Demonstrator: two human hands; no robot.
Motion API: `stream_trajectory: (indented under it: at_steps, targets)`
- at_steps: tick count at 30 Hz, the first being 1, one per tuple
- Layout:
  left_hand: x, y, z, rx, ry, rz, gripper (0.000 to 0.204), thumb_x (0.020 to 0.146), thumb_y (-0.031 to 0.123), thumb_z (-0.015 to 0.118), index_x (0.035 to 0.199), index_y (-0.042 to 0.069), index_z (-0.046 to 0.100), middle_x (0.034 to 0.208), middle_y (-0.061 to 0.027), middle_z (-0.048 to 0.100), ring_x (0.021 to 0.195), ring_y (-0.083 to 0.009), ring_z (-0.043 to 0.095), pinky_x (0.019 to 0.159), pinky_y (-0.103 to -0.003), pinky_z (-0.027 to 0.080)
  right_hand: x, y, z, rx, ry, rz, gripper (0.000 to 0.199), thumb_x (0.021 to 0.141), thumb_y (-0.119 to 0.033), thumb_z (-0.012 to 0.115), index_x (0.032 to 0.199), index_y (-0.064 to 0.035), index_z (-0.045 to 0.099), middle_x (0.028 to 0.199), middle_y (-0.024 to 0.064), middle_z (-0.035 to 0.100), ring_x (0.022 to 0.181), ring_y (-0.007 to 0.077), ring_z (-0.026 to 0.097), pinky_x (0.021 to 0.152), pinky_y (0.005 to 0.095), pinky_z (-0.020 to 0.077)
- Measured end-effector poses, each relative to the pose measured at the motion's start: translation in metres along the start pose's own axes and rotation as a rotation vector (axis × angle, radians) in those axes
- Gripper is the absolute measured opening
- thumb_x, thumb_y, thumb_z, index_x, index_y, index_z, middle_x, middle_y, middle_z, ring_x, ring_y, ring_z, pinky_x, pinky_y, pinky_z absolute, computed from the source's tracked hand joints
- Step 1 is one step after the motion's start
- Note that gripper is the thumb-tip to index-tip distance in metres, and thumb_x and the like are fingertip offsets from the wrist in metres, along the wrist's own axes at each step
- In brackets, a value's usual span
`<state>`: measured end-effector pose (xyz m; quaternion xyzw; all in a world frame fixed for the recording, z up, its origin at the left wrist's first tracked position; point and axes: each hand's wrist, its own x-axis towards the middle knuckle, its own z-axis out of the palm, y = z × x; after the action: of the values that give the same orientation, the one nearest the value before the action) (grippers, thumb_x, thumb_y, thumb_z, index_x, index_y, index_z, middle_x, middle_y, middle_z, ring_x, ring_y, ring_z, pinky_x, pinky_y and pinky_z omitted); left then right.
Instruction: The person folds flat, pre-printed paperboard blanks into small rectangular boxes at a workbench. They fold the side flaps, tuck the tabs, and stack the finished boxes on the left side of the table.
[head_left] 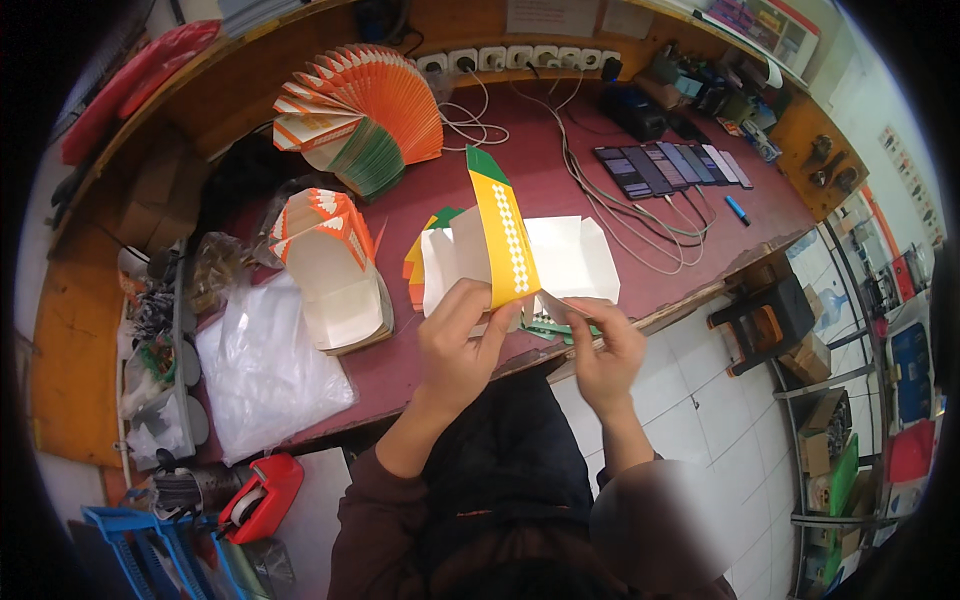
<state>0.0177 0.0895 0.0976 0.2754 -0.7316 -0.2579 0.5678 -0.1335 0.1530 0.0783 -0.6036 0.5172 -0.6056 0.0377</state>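
Observation:
Just above the table's near edge, I hold a partly folded yellow and green paper box (508,240) with a row of white diamonds. My left hand (462,338) pinches its lower left corner between thumb and fingers. Closed at its lower right edge, my right hand (605,350) grips a flap that the fingers partly hide. Behind it lie white-sided open cardboard pieces (572,258), with orange and green edges showing at the left. Some green patterned card (545,330) shows below, between my hands.
Left stand nested open boxes (335,300), a fanned stack of orange flat boxes (400,105) and green ones (368,160). Clear plastic bags (265,365) overhang the table edge, near a red tape dispenser (262,497). Phones (670,168), cables (600,200) and a blue marker (737,210) lie right.

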Motion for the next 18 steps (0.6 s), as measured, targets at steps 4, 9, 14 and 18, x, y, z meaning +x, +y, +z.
stream_trajectory:
  at_steps: [4,9,14,18]
  targets:
    - [-0.004,0.019,-0.011,0.195,0.096,0.279,0.015,0.074,0.004,0.075,0.081,-0.002,0.063,0.076,-0.0119,0.062,0.064,-0.0239,0.062,0.057,-0.032,0.050,-0.004,-0.023,-0.008,0.144,0.076,0.041,0.014,0.074,0.005,0.069,0.087,-0.0011,0.066,0.086,0.0111,0.065,0.065,0.0174,0.060,0.060,0.0253,0.0470]
    - [-0.028,0.048,-0.004,0.018,0.014,0.260,0.019,0.074,0.000,0.073,0.093,0.000,0.070,0.091,-0.0158,0.064,0.075,-0.0262,0.065,0.067,-0.031,0.052,-0.014,-0.054,-0.002,0.070,0.206,-0.091,0.012,0.074,0.002,0.071,0.084,-0.0009,0.065,0.082,0.0097,0.061,0.067,0.0157,0.057,0.060,0.0240,0.0444]
    - [-0.033,0.048,-0.009,-0.166,-0.078,0.060,0.017,0.078,0.004,0.068,0.093,-0.005,0.069,0.103,-0.0202,0.061,0.091,-0.0288,0.063,0.078,-0.031,0.048,-0.014,-0.055,-0.003,0.143,0.104,0.004,0.011,0.074,0.000,0.072,0.081,-0.0009,0.063,0.080,0.0094,0.060,0.064,0.0150,0.054,0.057,0.0234,0.0418]
    - [-0.034,0.041,-0.012,-0.365,-0.107,0.023,0.018,0.078,0.004,0.071,0.095,-0.003,0.070,0.108,-0.0181,0.060,0.099,-0.0278,0.062,0.081,-0.031,0.049,-0.021,-0.064,-0.002,0.149,0.130,0.034,0.009,0.076,-0.001,0.071,0.080,-0.0011,0.063,0.080,0.0100,0.060,0.065,0.0161,0.055,0.058,0.0241,0.0427]
